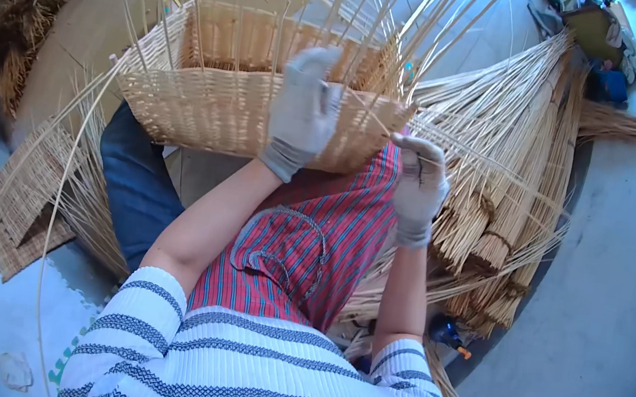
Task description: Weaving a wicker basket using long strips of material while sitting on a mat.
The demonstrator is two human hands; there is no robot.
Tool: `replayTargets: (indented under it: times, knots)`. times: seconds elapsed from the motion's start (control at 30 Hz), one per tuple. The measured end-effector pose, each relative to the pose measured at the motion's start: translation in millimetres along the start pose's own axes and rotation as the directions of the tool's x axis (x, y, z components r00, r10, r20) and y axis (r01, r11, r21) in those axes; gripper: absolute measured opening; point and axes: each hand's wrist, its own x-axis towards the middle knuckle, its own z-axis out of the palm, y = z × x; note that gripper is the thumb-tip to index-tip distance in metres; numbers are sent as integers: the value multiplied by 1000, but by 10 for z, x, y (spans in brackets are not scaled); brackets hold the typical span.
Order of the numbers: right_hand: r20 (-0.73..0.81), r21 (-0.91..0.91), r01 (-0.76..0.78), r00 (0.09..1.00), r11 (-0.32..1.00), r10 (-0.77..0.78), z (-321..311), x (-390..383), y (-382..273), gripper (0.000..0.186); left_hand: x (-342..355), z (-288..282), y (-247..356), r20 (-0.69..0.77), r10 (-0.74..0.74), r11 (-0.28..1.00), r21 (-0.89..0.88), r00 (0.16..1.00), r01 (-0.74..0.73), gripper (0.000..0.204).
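Observation:
A woven rectangular basket (216,109) of pale tan strands lies across my lap, its upright stakes fanning upward from the unfinished rim. My left hand (305,102), in a pale work glove, is against the near wall at the rim. Its fingers point up, slightly blurred, with the thumb apart. By the basket's right corner, my gloved right hand (422,181) is closed, thumb and fingertips pinching a thin weaving strand (372,114). That strand runs slantwise from the rim near my left hand to my right fingertips. The palm side of my left hand is hidden.
Tied bundles of straw-coloured strands (510,178) lean at the right, near a dark bottle with an orange tip (449,336). Flat woven pieces (26,196) lie at the left. Brown fibre (33,16) is heaped at the upper left. Loose long strands stick out around the basket.

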Motion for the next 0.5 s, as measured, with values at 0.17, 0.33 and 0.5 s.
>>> replayTargets:
  times: [0.17,0.33,0.5]
  knots:
    - [-214,-299,-201,967,933,139,-116,784,55,20,-239,390,299,669,-162,950,304,725,-67,71]
    - [-187,-917,-141,978,372,-90,-212,1153,349,69,-263,736,292,607,-130,883,430,784,-187,68]
    - [332,-808,425,901,409,-280,-2,633,614,56,-178,346,227,727,-153,986,64,669,157,68]
